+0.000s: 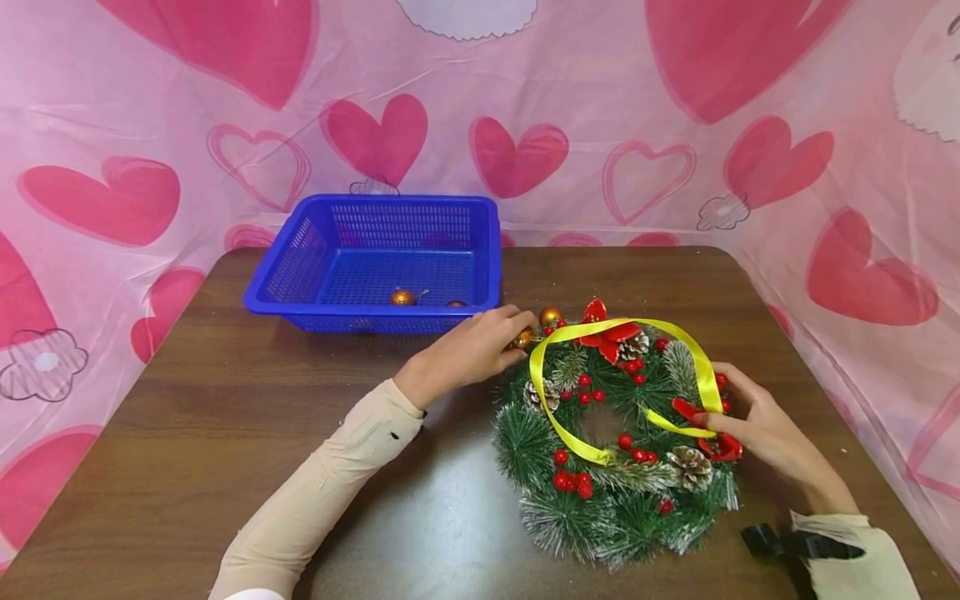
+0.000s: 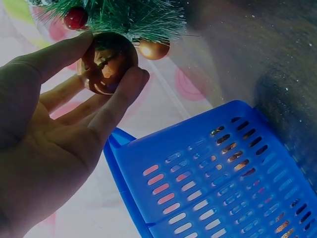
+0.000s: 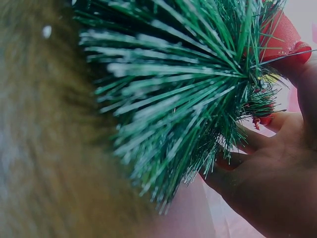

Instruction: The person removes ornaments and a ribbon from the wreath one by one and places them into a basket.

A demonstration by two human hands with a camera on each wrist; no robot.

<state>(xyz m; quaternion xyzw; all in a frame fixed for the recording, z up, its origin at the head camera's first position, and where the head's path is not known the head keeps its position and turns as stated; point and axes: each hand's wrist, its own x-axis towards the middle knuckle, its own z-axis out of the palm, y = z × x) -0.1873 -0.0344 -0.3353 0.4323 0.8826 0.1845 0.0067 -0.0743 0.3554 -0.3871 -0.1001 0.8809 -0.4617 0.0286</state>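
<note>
At the upper left edge of a green Christmas wreath (image 1: 558,512), my left hand (image 1: 476,348) pinches a shiny copper-gold bauble (image 2: 109,64) between thumb and fingers. Another gold bauble (image 1: 551,316) sits against the wreath close by. My right hand (image 1: 772,433) grips the wreath's right side, its thumb over a red flower (image 1: 722,447) and the end of a yellow ribbon (image 1: 707,379). That ribbon loops across the top of the wreath, among pine cones (image 1: 690,467) and red berries (image 1: 573,482). In the right wrist view, needles hide some of the right hand's fingertips.
A blue perforated basket (image 1: 375,312) stands at the back, left of the wreath, with an orange bauble (image 1: 402,297) and part of another inside. Everything rests on a brown wooden table (image 1: 195,425). A pink heart-patterned cloth (image 1: 592,117) hangs behind and around it.
</note>
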